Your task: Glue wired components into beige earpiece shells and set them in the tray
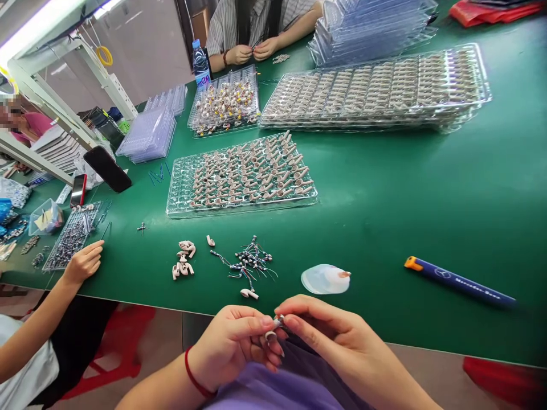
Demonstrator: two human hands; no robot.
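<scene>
Holding a small beige plastic part (270, 336) between them, the left hand (233, 341) and right hand (337, 341) meet just below the near edge of the green tabletop (384, 216). Left grip: narrow, thumb and forefinger pinched on the part. Right grip: narrow, fingertips closed on a thin wired piece (280, 320) touching the top of the part. Judged step: fitting the wired piece into the part. The next move would call for fine alignment and a steady pinch from both hands.

On the tabletop near the hands:
- one loose beige part (249, 294);
- one tangle of wired pieces (250, 262), count not readable;
- one cluster of beige parts (183, 259), roughly six, plus one single (210, 241);
- one clear round lid (325, 279);
- one blue pen-shaped tool (459, 282), well apart to the right.

Mid-distance: one clear tray (241, 173), partly filled with beige parts. A co-worker's hand (83, 262) rests at the left edge.

Far: one stack of filled trays (376, 88), one smaller filled tray (224, 102), one stack of empty trays (371, 23), one water bottle (200, 61), and a second person's hands (253, 51).
</scene>
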